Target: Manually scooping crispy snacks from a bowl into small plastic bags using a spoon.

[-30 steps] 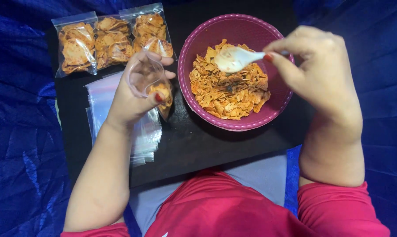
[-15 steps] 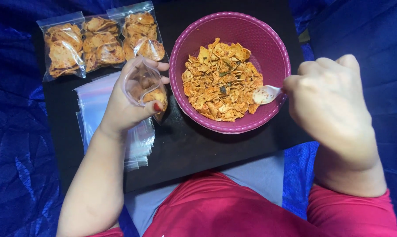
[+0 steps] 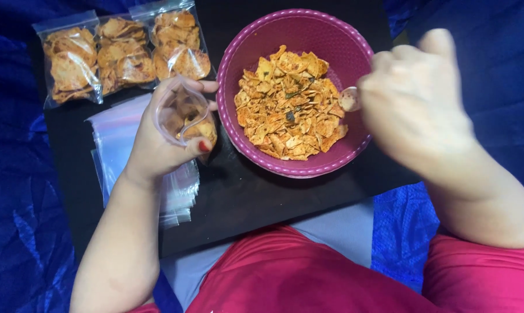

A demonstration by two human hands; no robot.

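Left hand [image 3: 157,142], fingers curled round a small clear bag [image 3: 184,119], holds its mouth open beside the pink bowl [image 3: 244,52]; thin, slippery film, best pinched at the rim. Right hand [image 3: 412,104] grips a white spoon [image 3: 349,99], now dipped lower into brittle chips [image 3: 288,104] than before

We have a single head view, looking steeply down and close in on our lap and the black board [image 3: 262,197]; both forearms enter from the bottom edge.
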